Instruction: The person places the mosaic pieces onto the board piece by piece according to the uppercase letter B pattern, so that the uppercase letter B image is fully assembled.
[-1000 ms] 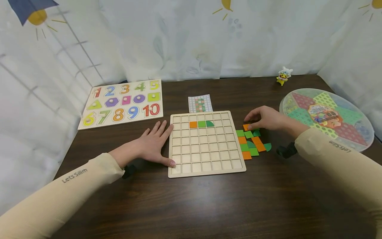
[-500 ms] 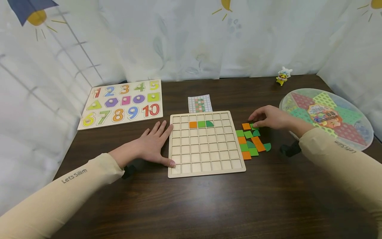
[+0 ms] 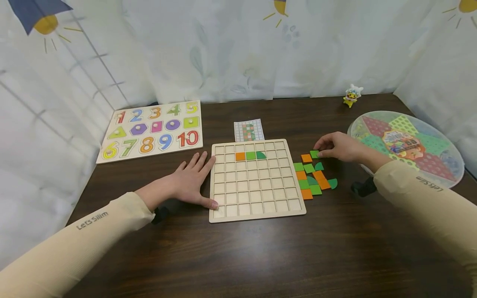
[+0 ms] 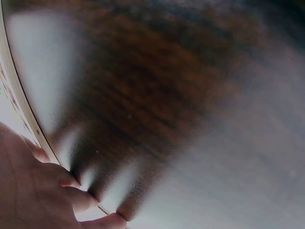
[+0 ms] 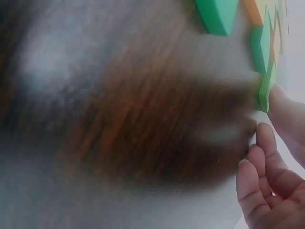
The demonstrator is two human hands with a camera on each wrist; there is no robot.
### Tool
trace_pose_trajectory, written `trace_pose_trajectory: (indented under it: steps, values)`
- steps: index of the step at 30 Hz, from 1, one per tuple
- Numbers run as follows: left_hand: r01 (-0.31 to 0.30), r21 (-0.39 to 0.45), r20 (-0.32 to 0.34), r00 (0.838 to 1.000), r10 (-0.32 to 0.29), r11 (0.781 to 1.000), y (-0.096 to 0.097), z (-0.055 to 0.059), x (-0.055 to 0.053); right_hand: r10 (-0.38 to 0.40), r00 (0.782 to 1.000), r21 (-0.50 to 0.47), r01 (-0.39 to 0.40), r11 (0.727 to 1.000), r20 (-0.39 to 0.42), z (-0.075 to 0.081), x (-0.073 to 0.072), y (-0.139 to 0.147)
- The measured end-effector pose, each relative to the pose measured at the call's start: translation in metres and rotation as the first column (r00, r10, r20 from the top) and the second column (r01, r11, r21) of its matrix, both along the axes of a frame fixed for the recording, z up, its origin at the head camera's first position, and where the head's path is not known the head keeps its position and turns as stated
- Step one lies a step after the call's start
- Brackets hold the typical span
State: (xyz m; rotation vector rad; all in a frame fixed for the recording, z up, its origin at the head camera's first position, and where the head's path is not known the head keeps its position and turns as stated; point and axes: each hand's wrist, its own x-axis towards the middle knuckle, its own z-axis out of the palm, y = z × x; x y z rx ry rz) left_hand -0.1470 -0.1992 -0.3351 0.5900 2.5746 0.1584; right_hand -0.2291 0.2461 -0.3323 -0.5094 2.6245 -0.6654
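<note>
My left hand (image 3: 191, 180) lies spread at the left edge of a pale wooden grid board (image 3: 257, 186), thumb on the lower left corner and fingertips at the frame. One row of the board holds an orange square tile (image 3: 240, 156), a green square tile (image 3: 251, 155) and a dark green quarter-round tile (image 3: 261, 155). Right of the board, my right hand (image 3: 340, 147) touches a loose green square tile (image 5: 267, 90) with its thumb. The other fingers curve loosely beside it, apart from the tile in the right wrist view. A loose orange square tile (image 3: 306, 158) lies just left of it.
Several orange and green tiles (image 3: 319, 180) lie against the board's right side. Behind the board is a printed pattern card (image 3: 257, 124). A number puzzle board (image 3: 149, 151) stands back left; a round game board (image 3: 404, 142) and a small figurine (image 3: 351, 96) are at the right.
My right hand has moved from the orange square tile rightward to the green one beside it, which has shifted slightly away from me. My left hand has stayed on the board.
</note>
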Motion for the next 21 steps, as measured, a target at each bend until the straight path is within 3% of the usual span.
trace_pose_trajectory:
  steps: [21]
  values:
    - [0.005,-0.001,-0.003,1.0,-0.005,1.0,0.0,0.0,-0.001,0.07,0.997,-0.023,-0.07,0.997,-0.012,-0.001,-0.001,-0.016]
